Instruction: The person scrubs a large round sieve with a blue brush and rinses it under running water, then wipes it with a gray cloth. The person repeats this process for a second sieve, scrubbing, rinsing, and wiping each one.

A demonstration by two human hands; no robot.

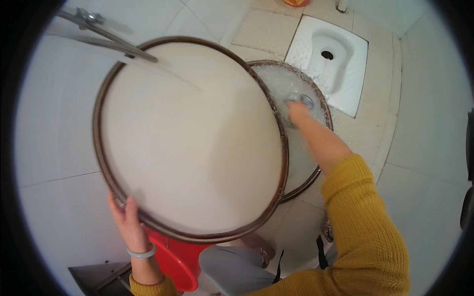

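A large round panel (192,140) with a cream face and a brown rim stands tilted in front of me. My left hand (127,218) grips its lower left rim, thumb on the face and fingers behind. Partly behind it, on the right, a second brown-rimmed round piece (301,155) lies lower down, its surface wet and splashing. Over that wet surface my right hand (299,113) is closed around a shiny grey object (306,101), too blurred to name exactly. The first panel hides the left part of the second.
A white squat toilet (348,66) is set into the tiled floor (272,27) at upper right. A metal pipe (122,46) with a tap (89,16) juts from the left wall over the panel. Below the panel stands a red plastic basin (177,259), left of my knee (226,262).
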